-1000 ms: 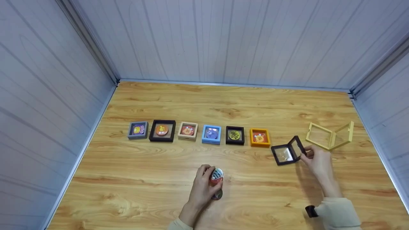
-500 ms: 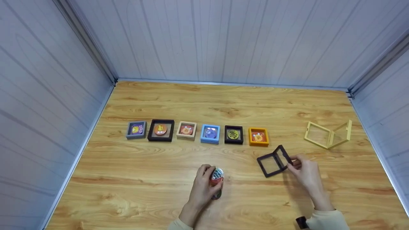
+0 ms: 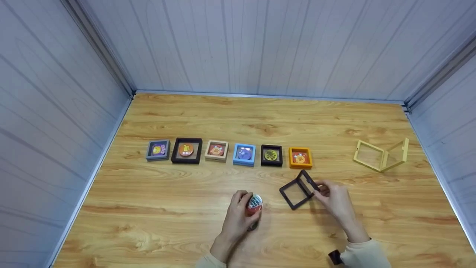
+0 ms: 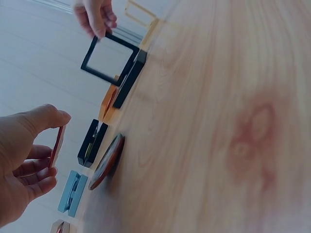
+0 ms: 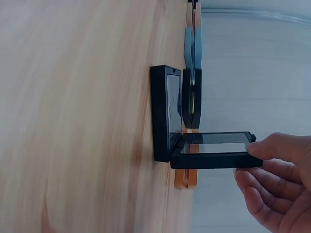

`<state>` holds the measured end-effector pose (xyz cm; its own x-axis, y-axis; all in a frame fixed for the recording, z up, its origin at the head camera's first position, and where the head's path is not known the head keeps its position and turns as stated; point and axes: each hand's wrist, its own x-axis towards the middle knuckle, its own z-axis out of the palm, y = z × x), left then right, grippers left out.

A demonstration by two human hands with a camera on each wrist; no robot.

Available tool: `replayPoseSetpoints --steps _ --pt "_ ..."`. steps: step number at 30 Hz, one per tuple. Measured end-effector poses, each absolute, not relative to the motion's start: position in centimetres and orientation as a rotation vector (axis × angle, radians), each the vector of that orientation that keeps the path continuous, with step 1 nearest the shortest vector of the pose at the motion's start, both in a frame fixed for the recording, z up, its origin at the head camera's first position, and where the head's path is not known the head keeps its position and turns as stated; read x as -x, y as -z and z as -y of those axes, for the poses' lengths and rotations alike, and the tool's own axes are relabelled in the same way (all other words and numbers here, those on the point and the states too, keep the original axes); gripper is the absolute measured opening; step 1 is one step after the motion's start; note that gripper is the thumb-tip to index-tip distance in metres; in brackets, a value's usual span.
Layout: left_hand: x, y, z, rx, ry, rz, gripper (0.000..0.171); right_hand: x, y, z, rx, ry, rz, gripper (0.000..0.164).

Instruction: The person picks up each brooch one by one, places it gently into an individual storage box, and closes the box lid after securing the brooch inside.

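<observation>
My left hand (image 3: 234, 217) pinches a round badge (image 3: 255, 201) by its edges, red with a teal and white pattern; in the left wrist view it shows edge-on (image 4: 57, 147). A second round badge (image 4: 108, 162) lies on the tabletop beneath that hand, mostly covered in the head view. My right hand (image 3: 336, 199) grips one half of a black hinged display frame (image 5: 160, 116) between thumb and fingers. The frame stands unfolded with its clear-film windows bare, its other half low over the wood in the right wrist view.
Behind the hands runs a row of closed display frames with badges inside: grey (image 3: 158, 150), large black (image 3: 187, 150), beige (image 3: 216, 150), blue (image 3: 244, 154), small black (image 3: 271, 155) and orange (image 3: 300, 158). An unfolded yellow frame (image 3: 381, 169) stands far right. Pale panels (image 3: 238, 48) wall the table.
My right hand has drawn the black frame leftward and nearer to me, away from the yellow frame. The left hand has stayed nearly still with its badge.
</observation>
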<state>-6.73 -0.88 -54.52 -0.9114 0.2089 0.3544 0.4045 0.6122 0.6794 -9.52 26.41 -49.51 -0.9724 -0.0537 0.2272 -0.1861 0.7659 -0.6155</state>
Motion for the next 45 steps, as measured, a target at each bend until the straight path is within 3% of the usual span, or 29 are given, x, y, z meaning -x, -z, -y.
replayPoseSetpoints --steps 45 --pt "9.5 55.0 -4.6 0.652 1.015 2.693 0.046 9.4 49.8 -21.7 -0.407 -1.129 2.747 0.020"
